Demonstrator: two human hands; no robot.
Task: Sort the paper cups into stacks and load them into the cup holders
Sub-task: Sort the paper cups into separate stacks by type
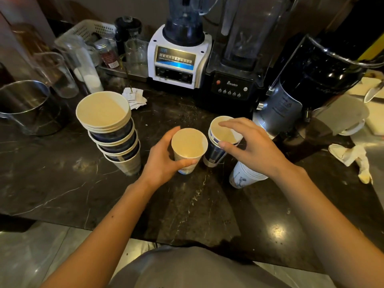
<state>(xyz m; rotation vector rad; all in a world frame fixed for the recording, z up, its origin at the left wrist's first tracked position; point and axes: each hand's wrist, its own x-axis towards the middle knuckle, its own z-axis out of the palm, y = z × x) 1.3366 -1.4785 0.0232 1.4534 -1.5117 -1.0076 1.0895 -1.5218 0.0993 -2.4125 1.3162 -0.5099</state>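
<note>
My left hand point(161, 161) grips a single white paper cup point(188, 149) at the middle of the dark counter. Right beside it stands a short stack of blue-and-white cups point(218, 146); my right hand point(252, 145) holds its top rim with thumb and fingers. Under my right wrist a white cup stack point(243, 176) lies tilted on the counter. A taller stack of large dark-blue cups point(113, 129) stands to the left, leaning slightly. No cup holder shows.
A white blender point(178, 57) and a black blender point(234, 80) stand at the back, a black grinder point(307, 84) at the right. A steel pot point(27, 107) and glass jars point(83, 65) sit at the left. A crumpled cloth point(353, 156) lies at the right.
</note>
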